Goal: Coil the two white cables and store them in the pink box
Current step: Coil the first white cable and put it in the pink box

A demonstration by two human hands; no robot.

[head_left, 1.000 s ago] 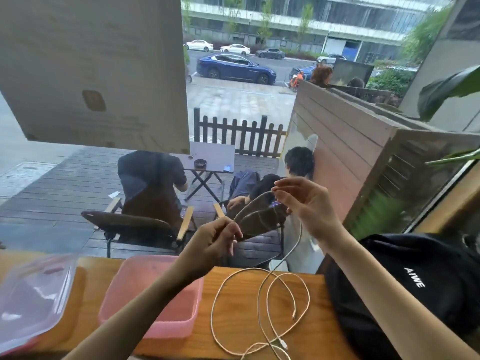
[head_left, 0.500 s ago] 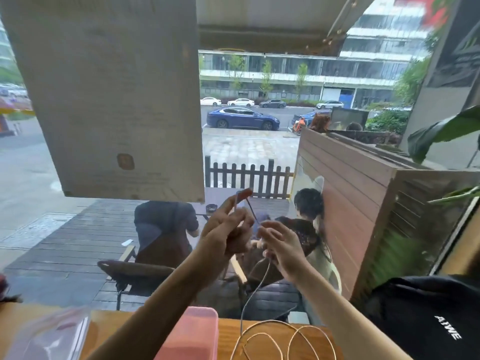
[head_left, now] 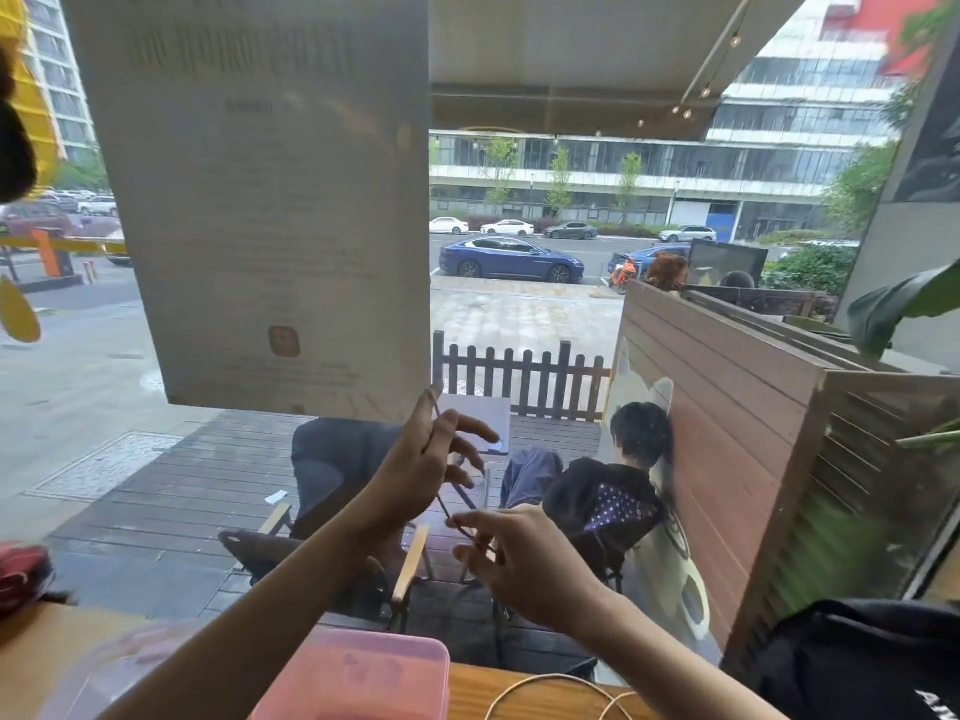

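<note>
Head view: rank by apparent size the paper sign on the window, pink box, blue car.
1. paper sign, largest by far.
2. pink box, cut off by the frame edge.
3. blue car, smallest only because it is far away.

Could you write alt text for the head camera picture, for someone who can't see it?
Two bare hands, left hand above right hand, stretch a thin cable between them before a window. Below, a pink box sits on a wooden counter, beside a cable loop.

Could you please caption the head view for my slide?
Both hands, left hand and right hand, wind a white cable above the pink box.
</note>
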